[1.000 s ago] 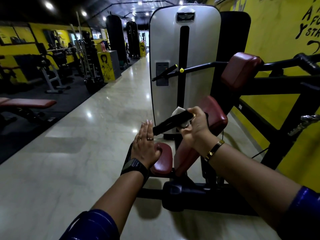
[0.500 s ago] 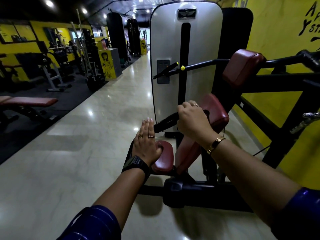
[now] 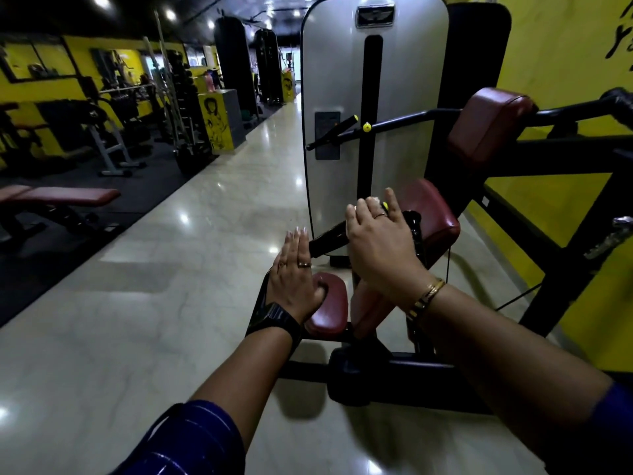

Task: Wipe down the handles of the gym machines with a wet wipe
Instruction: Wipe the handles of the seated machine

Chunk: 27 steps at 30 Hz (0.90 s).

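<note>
The pale, glossy stone floor (image 3: 164,330) stretches ahead of me, with ceiling lamps glinting off it. The gym machine (image 3: 342,80) in front of me stands directly on it by its black base (image 3: 394,375). To my left a black rubber mat (image 3: 68,241) covers the floor and carries a maroon-padded weight bench (image 3: 65,197).
</note>
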Each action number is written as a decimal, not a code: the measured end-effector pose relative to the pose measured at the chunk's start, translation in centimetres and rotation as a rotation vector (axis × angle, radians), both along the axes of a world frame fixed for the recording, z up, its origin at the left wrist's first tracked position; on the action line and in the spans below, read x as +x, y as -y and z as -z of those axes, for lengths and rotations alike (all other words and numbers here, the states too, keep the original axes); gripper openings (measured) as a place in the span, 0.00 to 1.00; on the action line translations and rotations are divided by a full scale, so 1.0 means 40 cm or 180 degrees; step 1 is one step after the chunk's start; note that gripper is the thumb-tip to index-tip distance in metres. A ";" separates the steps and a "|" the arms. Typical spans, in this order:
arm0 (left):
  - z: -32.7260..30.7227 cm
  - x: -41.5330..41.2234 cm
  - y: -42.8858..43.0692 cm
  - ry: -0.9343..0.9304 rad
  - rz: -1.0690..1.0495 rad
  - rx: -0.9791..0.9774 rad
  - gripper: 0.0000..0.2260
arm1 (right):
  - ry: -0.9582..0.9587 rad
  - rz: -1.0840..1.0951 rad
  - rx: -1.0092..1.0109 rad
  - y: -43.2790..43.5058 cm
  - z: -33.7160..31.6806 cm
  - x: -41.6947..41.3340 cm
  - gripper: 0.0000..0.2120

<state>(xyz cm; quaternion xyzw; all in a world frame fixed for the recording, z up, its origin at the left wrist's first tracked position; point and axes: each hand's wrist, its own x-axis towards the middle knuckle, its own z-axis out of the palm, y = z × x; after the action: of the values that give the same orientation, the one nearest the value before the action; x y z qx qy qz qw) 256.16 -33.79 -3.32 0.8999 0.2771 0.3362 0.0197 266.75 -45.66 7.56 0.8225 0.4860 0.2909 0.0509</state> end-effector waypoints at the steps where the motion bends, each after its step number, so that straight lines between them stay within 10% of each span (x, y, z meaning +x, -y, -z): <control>1: -0.002 -0.001 0.002 -0.0013 0.0007 -0.0007 0.43 | -0.0146 0.0022 -0.0178 -0.004 0.006 -0.023 0.27; 6: -0.003 0.003 -0.014 0.0062 -0.0007 0.0231 0.32 | -0.0271 -0.0640 -0.0403 -0.047 0.062 -0.136 0.25; 14: -0.001 0.000 -0.003 -0.0073 -0.0012 0.0120 0.44 | -0.0443 -0.0327 0.0298 -0.013 0.023 -0.023 0.28; 19: -0.006 0.006 -0.025 0.0086 -0.0005 0.0413 0.28 | -0.0736 -0.0865 -0.0069 -0.051 0.096 -0.110 0.28; 27: 0.003 0.004 -0.008 -0.0034 -0.0011 0.0059 0.45 | -0.0352 -0.0170 0.0462 -0.033 0.029 -0.001 0.26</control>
<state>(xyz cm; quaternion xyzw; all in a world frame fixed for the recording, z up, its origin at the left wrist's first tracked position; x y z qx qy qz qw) 256.31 -33.46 -3.43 0.9013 0.2756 0.3340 0.0092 266.73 -44.33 6.42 0.8256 0.4875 0.2808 -0.0435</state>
